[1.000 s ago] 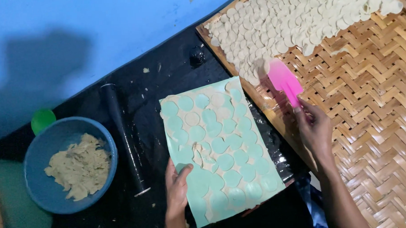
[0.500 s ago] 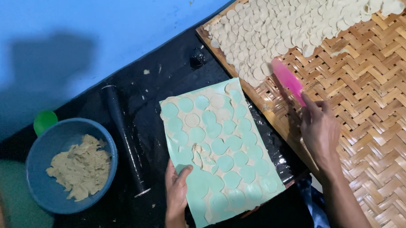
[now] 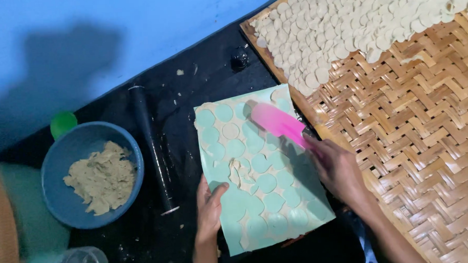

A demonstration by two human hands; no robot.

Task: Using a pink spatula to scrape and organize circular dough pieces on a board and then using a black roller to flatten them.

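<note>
A pale green mat (image 3: pixel 262 198) lies on the black table, covered by a thin dough sheet with many round holes cut in it. My left hand (image 3: pixel 210 210) presses flat on the mat's near left edge. My right hand (image 3: pixel 339 169) grips a pink spatula (image 3: pixel 279 122), whose blade rests over the upper right part of the mat. On the right, a woven bamboo tray (image 3: pixel 426 140) carries several overlapping round dough discs (image 3: pixel 355 29) at its far end.
A blue bowl (image 3: pixel 56 169) holding a lump of beige dough stands at the left, a green cap behind it. A black rolling pin (image 3: pixel 151 150) lies between bowl and mat. A clear glass (image 3: pixel 80 262) sits at the bottom left. Behind is a blue wall.
My right hand has swung the pink spatula leftward from the bamboo tray's edge onto the upper part of the green mat. My left hand stays on the mat.
</note>
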